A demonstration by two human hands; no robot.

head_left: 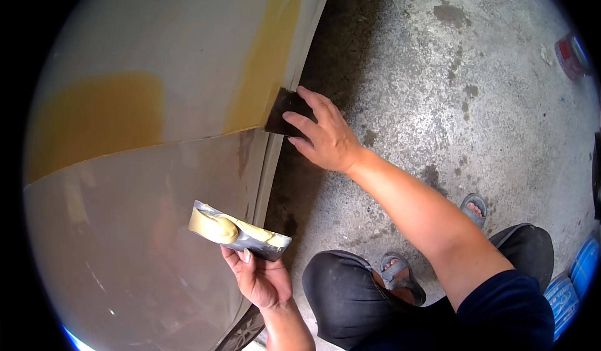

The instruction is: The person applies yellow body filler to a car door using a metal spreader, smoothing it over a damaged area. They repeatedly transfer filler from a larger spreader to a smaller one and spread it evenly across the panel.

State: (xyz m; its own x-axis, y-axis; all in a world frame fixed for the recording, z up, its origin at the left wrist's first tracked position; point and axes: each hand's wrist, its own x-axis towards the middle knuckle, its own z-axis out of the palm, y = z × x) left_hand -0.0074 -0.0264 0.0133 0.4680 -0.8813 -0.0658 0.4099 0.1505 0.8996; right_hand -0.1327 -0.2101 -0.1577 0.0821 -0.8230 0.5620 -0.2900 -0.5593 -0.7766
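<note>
My right hand point(325, 129) grips a dark, flat spreader point(291, 108) and rests it against the edge of a car body panel point(206, 44). The spreader lies at the lower end of a yellow filler strip point(266, 56) that runs up beside the panel's edge. Lower down, my left hand point(263, 282) holds up a grey metal filler plate point(253, 246) between thumb and fingers. A thick lump of pale yellow filler point(216, 227) sits on that plate, smeared along its top. The plate is apart from the car.
A second, broader yellow patch point(106, 116) covers the panel at left, above a curved seam. Part of a wheel point(243, 331) shows at the bottom. A red can point(571, 56) stands on the stained concrete floor point(426, 88), and blue packages point(566, 288) lie at lower right, near my knees.
</note>
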